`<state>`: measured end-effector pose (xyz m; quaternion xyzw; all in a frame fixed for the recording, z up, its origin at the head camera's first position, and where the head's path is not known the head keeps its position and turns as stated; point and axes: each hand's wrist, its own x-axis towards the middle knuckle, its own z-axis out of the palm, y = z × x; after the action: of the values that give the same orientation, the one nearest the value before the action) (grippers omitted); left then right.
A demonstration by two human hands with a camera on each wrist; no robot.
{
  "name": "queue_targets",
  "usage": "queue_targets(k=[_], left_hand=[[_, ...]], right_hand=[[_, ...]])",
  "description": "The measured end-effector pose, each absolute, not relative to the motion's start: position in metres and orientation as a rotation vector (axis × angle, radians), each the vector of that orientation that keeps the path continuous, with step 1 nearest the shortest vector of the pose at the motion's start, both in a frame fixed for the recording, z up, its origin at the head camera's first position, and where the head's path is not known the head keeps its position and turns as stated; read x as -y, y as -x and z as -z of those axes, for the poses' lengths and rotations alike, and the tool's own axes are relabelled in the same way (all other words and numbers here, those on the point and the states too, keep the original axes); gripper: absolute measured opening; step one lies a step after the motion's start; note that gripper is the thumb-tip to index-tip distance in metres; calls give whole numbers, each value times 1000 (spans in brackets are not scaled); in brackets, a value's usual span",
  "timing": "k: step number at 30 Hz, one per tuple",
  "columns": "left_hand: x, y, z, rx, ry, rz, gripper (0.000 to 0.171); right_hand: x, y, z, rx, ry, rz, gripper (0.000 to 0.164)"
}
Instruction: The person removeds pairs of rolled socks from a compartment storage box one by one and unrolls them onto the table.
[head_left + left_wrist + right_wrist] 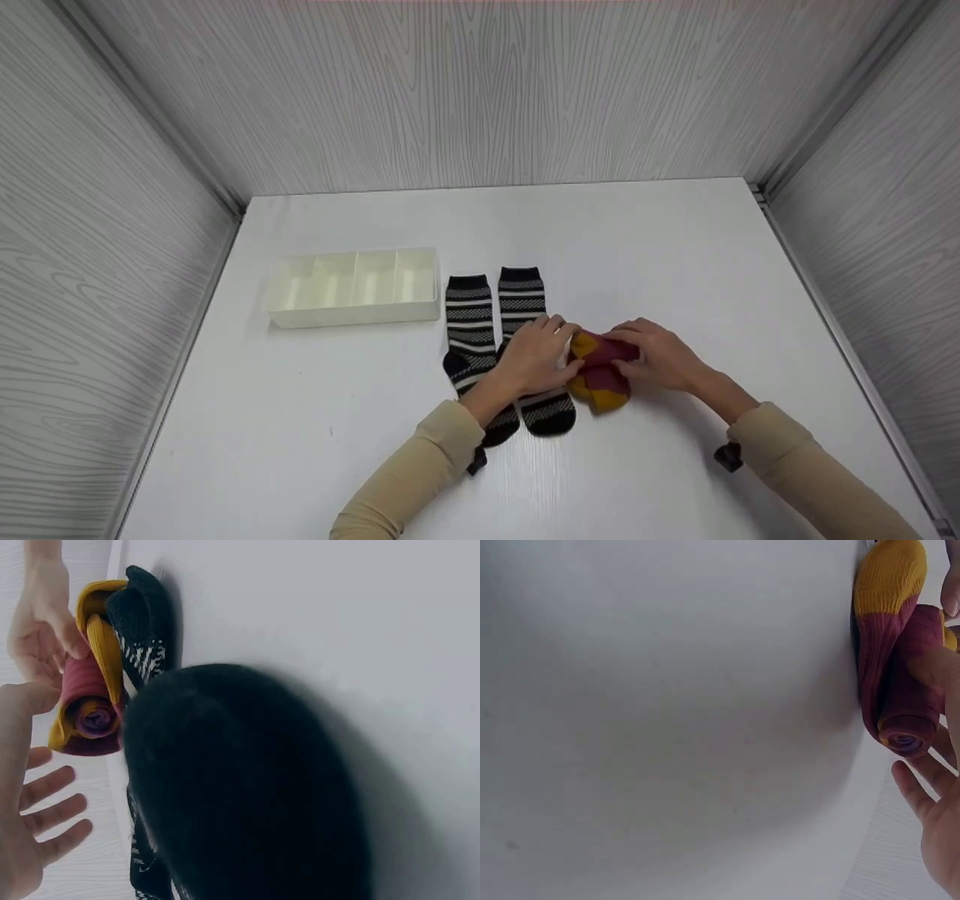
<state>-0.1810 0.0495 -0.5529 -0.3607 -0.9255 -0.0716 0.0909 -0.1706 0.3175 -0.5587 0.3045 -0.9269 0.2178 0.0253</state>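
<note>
Currently the right hand [651, 356] grips the maroon and mustard roll [602, 377] between thumb and fingers. Across the roll is the left hand [534, 356], its fingers spread apart and its thumb at the roll's near end; whether that thumb touches, I cannot tell. Striped socks [470, 322] lie on the desk [675, 247] beneath and left of the left hand. Beyond it, farther left, sits a divided tray [352, 316].

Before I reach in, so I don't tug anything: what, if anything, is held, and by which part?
The maroon sock roll: the right hand holds its right end; the left hand is at its left end, its grip unclear.
</note>
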Motion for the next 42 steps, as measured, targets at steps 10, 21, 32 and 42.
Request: queue_targets(k=[10,21,32,42], left_hand=[[-58,185,555,2708,1075,115,49],[-66,185,560,2654,1170,-39,42],[-73,204,556,2809,1171,57,42],[-77,220,555,2864,1185,105,39]], right_hand=[[-315,193,555,3040,-908,-821,33],[-311,196,554,3072,-929,-853,33],[-320,177,558,2808,-976,-522,39],[-323,175,566,2394,-1190,-213,45]])
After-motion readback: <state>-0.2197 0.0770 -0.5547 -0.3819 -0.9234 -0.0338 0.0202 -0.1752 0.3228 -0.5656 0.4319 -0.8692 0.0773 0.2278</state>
